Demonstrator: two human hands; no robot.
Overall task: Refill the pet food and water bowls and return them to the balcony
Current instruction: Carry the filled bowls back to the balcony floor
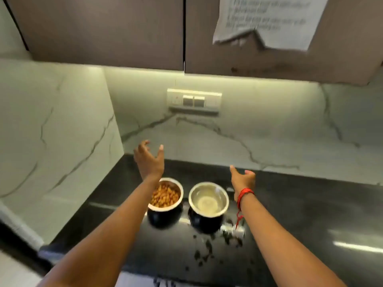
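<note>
Bowls sit side by side on the black counter (290, 214): food bowl (165, 196) left of the water bowl (209, 198). Past them, left hand (149, 160) and right hand (242, 180) are spread wide, holding nothing.

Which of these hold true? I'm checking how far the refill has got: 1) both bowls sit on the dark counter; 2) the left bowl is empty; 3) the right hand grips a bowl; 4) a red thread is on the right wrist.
1) True: the left bowl and the right bowl stand side by side on the dark counter.
2) False: it holds brown kibble.
3) False: the right hand is open above the counter, touching no bowl; the left hand too.
4) True: the red thread circles that wrist.
</note>
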